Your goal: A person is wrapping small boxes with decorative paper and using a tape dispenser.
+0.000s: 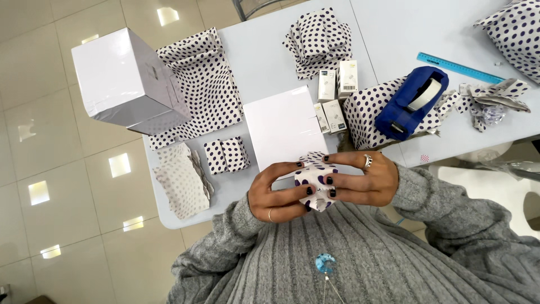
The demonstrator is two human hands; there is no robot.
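A small box wrapped in polka-dot paper (316,183) is held between both hands at the near edge of the pale bench (264,62), just in front of a grey ribbed sweater (365,253). The left hand (278,194) is curled round the box's left side, its fingers (292,167) pressed against the paper; the right hand (365,180) is closed on the right side, its fingers (343,180) pinching the paper folds flat. Just beyond the hands a white flat box (281,126) is laid on the bench, with four small white cartons (336,95) clustered at its right. Further right, a blue tape dispenser (413,101) is rested on a larger dotted parcel (363,118), and a blue ruler (458,67) is laid near the far right. To the left, a large white box (126,79) is set on a sheet of dotted paper (205,90), with a small wrapped packet (226,155) near it. Another dotted bundle (319,39) is placed at the far edge.
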